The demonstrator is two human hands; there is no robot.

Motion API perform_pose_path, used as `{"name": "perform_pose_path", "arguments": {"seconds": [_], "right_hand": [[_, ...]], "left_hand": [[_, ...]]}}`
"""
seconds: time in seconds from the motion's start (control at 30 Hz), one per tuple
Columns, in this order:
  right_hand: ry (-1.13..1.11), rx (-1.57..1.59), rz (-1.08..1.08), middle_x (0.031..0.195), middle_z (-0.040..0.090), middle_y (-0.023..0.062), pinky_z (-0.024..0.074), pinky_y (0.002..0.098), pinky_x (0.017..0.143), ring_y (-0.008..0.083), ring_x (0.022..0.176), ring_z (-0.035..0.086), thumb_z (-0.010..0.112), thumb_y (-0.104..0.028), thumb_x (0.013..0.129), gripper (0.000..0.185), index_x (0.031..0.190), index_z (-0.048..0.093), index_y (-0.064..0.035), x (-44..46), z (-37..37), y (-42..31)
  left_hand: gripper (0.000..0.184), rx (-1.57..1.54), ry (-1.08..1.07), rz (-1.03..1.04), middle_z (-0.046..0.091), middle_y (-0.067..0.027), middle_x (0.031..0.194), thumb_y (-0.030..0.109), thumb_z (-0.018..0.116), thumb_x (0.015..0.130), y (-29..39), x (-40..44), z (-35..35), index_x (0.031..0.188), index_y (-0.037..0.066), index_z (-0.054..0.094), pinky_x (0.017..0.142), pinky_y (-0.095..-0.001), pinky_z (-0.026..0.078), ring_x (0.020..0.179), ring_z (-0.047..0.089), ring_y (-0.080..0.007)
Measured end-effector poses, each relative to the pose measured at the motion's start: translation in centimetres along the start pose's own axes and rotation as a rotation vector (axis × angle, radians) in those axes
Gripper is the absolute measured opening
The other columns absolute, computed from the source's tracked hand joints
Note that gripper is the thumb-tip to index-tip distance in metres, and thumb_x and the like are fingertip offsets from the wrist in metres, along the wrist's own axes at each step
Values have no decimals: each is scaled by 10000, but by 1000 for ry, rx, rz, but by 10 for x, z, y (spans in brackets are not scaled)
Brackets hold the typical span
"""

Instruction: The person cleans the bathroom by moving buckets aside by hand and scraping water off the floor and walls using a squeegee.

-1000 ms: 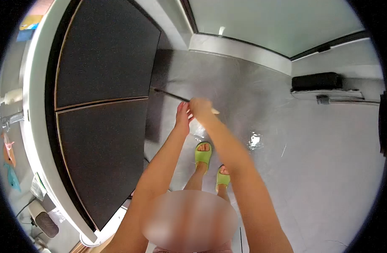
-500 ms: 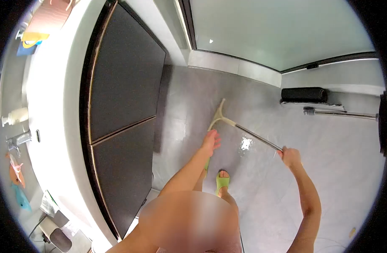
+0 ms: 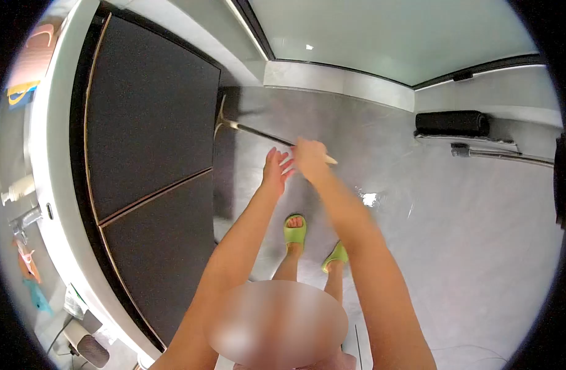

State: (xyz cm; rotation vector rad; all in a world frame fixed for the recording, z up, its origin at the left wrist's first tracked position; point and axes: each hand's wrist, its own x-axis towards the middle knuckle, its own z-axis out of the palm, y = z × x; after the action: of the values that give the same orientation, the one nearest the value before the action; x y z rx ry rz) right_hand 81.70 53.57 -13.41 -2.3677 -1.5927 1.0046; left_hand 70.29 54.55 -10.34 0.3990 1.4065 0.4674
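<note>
A floor squeegee (image 3: pixel 264 135) with a metal pole and a pale head reaches leftward across the grey floor, its head beside the dark cabinet. My right hand (image 3: pixel 310 158) is closed around the pole near its pale end, which pokes out on the right. Just left of it, my left hand (image 3: pixel 276 169) has its fingers apart and holds nothing, close to the pole. Green slippers (image 3: pixel 295 232) are on my feet below.
Dark cabinet doors (image 3: pixel 153 117) under a white counter edge (image 3: pixel 61 179) line the left. A glass panel (image 3: pixel 387 37) stands on a raised sill ahead. At the right are a black roll (image 3: pixel 452 123) and a metal pole (image 3: pixel 504 155).
Half a second ago the squeegee head was mid-floor and my right hand far right; both have swung left. My left hand has moved up and left, away from the head.
</note>
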Motion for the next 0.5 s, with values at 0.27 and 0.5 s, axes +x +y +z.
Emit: {"name": "perform_pose_path", "arguments": {"seconds": [0.27,0.5], "right_hand": [[-50,-141,195,864,624,126,468,422,648,315,766,610,432,-399,858,384,852,617,-62,-112,-66,207],[-100,-161,457,846,627,152,466,410,680,324,797,603,406,-502,843,511,877,607,-33,-224,-115,321]], "left_hand": [[555,103,-141,-71,370,-136,1276,266,420,871,-63,-38,55,1352,150,169,889,-397,400,1091,454,-263],[566,279,-229,-166,449,-95,1195,312,452,853,-148,-81,132,1339,172,197,833,-386,427,1024,488,-247]]}}
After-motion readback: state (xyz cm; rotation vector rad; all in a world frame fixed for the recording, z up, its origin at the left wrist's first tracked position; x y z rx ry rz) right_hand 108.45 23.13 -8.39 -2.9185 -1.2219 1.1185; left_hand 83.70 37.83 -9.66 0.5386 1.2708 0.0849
